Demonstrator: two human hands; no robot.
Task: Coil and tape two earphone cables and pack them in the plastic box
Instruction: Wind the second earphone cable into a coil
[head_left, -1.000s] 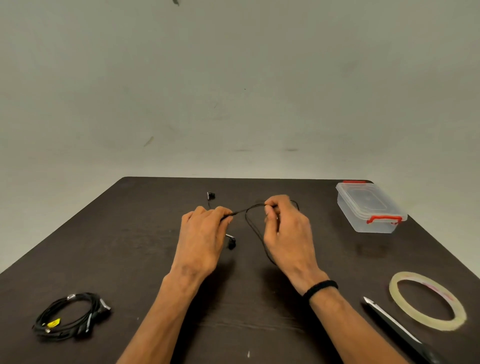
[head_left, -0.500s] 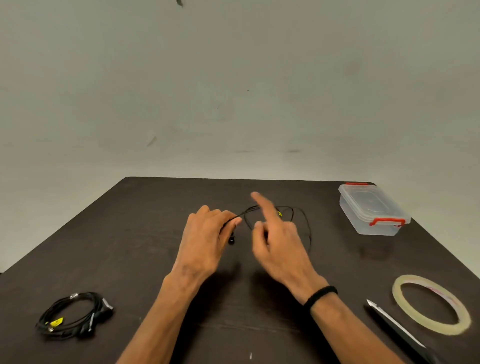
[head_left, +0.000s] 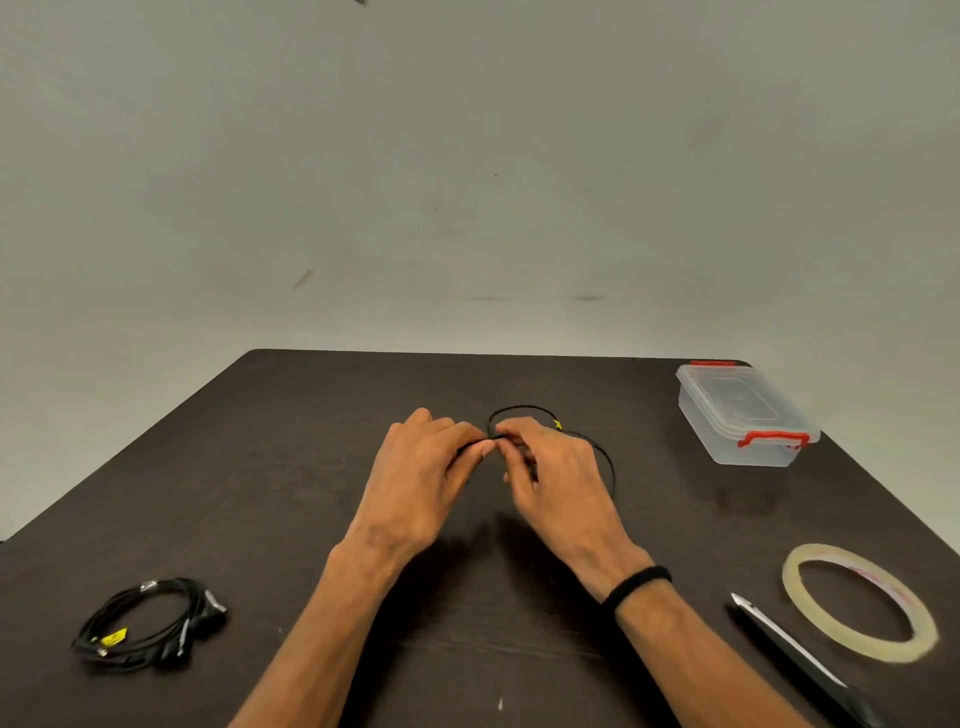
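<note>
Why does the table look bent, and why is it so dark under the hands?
Head view: the wide-angle lens bows the table edges outward, so it only looks bent. Head view: the left hand and right hand, pinching the earphone cable, block light from above and cast soft shadows beneath. Head view: the plastic box lid shows faint glare.

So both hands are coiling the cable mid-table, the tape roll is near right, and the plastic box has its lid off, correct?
Not quite: the head view shows the plastic box with its lid on, red clips in place. The rest stands: left hand and right hand coil the cable, tape roll near right.
</note>
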